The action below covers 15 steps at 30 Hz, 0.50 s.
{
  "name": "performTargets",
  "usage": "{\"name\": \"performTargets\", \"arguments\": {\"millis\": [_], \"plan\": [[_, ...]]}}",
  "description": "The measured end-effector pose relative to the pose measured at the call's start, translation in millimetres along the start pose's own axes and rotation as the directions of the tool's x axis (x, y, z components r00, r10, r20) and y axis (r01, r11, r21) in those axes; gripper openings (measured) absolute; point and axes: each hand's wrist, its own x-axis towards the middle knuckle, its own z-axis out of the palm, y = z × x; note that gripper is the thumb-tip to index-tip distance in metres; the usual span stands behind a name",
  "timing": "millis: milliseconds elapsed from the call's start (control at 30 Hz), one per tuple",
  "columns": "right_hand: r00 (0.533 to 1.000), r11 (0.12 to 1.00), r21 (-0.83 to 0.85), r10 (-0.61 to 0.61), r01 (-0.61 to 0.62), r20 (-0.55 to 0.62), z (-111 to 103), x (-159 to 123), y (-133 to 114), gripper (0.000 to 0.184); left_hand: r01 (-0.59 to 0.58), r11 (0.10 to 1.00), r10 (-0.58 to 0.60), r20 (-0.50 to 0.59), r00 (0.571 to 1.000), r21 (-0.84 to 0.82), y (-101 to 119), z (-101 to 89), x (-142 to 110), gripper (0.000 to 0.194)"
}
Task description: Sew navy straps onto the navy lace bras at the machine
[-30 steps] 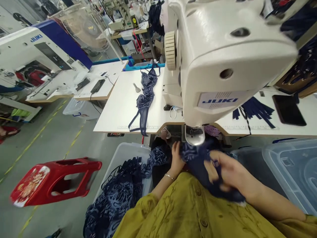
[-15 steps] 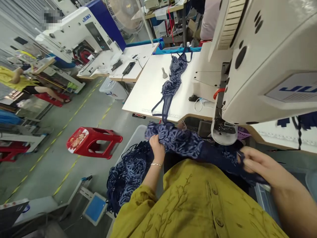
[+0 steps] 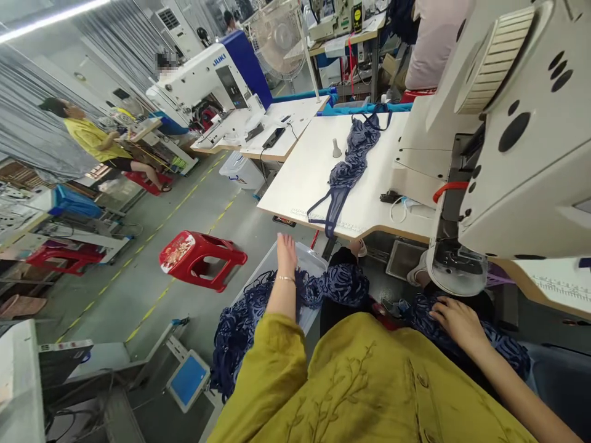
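My left hand (image 3: pixel 286 255) is raised over the plastic bin at my left, fingers stretched out, holding nothing. Just below and beside it, a navy patterned bra (image 3: pixel 344 284) drapes from my knee toward the bin. My right hand (image 3: pixel 457 320) lies with loosely spread fingers on another navy patterned piece (image 3: pixel 501 347) across my right thigh. A heap of similar bras (image 3: pixel 240 332) fills part of the clear bin (image 3: pixel 314 255). Another bra (image 3: pixel 348 169) lies stretched out on the white sewing table (image 3: pixel 290 178), away from both hands.
A large sewing machine head (image 3: pixel 521 154) overhangs at the right. A small grey cone-shaped piece (image 3: pixel 337 148) stands on the table. To the left are a red stool (image 3: pixel 203 258) and a blue-faced panel (image 3: pixel 188 376). A person in yellow (image 3: pixel 92 138) sits farther off.
The bra stretched between both hands has come down onto my lap and the bin's edge. My left hand has let go and opened; my right hand has loosened onto my thigh. The view has shifted left.
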Motion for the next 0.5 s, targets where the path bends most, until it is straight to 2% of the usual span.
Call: {"name": "performTargets", "arguments": {"millis": [67, 133, 167, 200, 267, 333, 400, 433, 500], "plan": [[0.994, 0.994, 0.102, -0.015, 0.026, -0.111, -8.7, -4.3, -0.6, 0.040, -0.017, 0.993, 0.018, 0.009, 1.000, -0.118, 28.9, 15.2, 23.6, 0.036], [0.976, 0.960, 0.280, 0.064, -0.003, -0.207, -27.7, -7.6, -5.8, 0.044, 0.007, 0.981, 0.004, 0.053, 0.999, -0.194, 47.1, 29.8, 34.7, 0.043], [0.970, 0.915, 0.404, 0.118, -0.023, -0.212, -38.8, -9.1, -8.5, 0.044, 0.025, 0.976, -0.009, 0.073, 0.997, -0.217, 51.9, 36.1, 36.2, 0.050], [0.954, 0.866, 0.497, 0.200, -0.065, -0.224, -49.9, -10.7, -10.1, 0.041, 0.053, 0.972, -0.030, 0.103, 0.994, -0.228, 54.0, 41.4, 35.9, 0.056], [0.920, 0.838, 0.526, 0.310, -0.146, -0.238, -69.8, -14.3, -9.4, 0.037, 0.123, 0.969, -0.083, 0.183, 0.980, -0.216, 51.5, 49.2, 30.6, 0.059], [0.876, 0.813, 0.542, 0.404, -0.212, -0.263, -86.3, -19.1, -5.6, 0.034, 0.231, 0.962, -0.181, 0.295, 0.938, -0.144, 40.7, 54.6, 17.4, 0.053], [0.840, 0.794, 0.557, 0.459, -0.243, -0.289, -101.2, -25.0, -4.6, 0.033, 0.371, 0.929, -0.334, 0.427, 0.841, -0.004, 21.8, 59.7, -8.6, 0.045], [0.826, 0.788, 0.564, 0.476, -0.247, -0.303, -108.7, -27.9, -6.8, 0.032, 0.435, 0.896, -0.419, 0.486, 0.767, 0.085, 9.7, 63.0, -27.4, 0.040], [0.820, 0.783, 0.583, 0.470, -0.216, -0.328, -123.8, -32.6, -18.1, 0.030, 0.527, 0.805, -0.575, 0.580, 0.577, 0.274, -18.5, 72.6, -74.6, 0.033]]}}
